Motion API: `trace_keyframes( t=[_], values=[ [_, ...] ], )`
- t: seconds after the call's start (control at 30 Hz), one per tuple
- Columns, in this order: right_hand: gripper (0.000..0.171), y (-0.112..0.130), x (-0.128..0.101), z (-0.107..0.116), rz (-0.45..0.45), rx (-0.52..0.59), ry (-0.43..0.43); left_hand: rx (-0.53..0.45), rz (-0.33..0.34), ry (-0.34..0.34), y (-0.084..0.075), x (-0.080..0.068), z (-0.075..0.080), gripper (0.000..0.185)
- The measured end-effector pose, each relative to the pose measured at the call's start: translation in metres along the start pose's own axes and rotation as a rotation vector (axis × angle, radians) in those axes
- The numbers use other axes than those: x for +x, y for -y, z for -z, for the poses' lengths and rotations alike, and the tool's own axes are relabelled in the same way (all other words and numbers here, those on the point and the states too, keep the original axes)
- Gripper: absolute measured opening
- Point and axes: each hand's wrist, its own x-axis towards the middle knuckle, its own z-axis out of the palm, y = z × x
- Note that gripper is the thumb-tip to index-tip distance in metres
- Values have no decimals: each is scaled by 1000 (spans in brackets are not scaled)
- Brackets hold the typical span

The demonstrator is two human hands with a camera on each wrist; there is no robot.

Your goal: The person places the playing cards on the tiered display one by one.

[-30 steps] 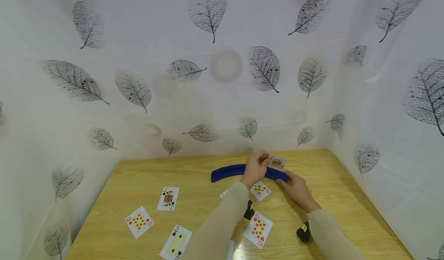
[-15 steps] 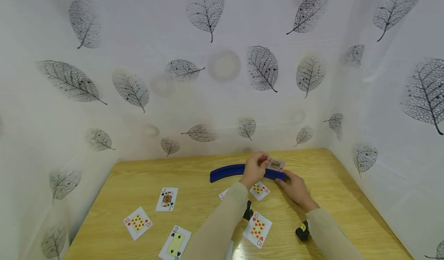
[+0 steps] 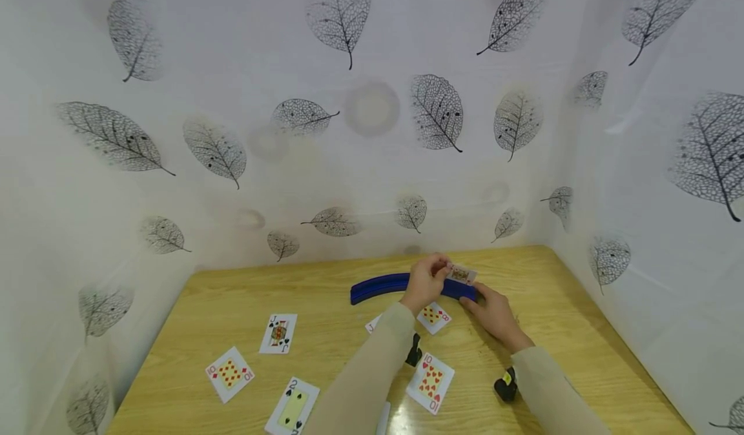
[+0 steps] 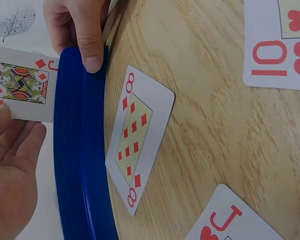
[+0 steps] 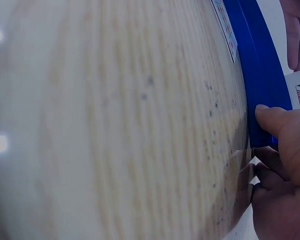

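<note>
A curved blue card holder lies near the far edge of the wooden table. My left hand pinches a jack of diamonds by its edge, holding it upright over the holder's right part. In the left wrist view the jack of diamonds stands at the holder, with my left hand below it. My right hand grips the holder's right end, with the thumb on its near side and fingers curled over the rim.
Face-up cards lie on the table: an eight of diamonds just in front of the holder, a ten of hearts, a black jack, a ten of diamonds and a two of spades. Leaf-print sheets wall in three sides.
</note>
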Motion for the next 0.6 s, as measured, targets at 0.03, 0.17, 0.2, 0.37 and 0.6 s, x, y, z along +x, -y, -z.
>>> trace_keyframes(
  t=[0.03, 0.17, 0.2, 0.37, 0.6],
  values=[
    [56, 0, 0, 0, 2, -1, 1, 3, 7, 5, 0, 0, 0, 13],
    [58, -1, 1, -1, 10, -8, 3, 15, 38, 22, 0, -2, 2, 16],
    [58, -1, 1, -1, 10, -9, 2, 16, 42, 25, 0, -2, 2, 17],
    [57, -2, 1, -1, 15, -7, -1, 21, 61, 25, -1, -2, 2, 20],
    [56, -2, 2, -2, 27, -5, -8, 42, 76, 14, 0, -2, 3, 20]
  ],
)
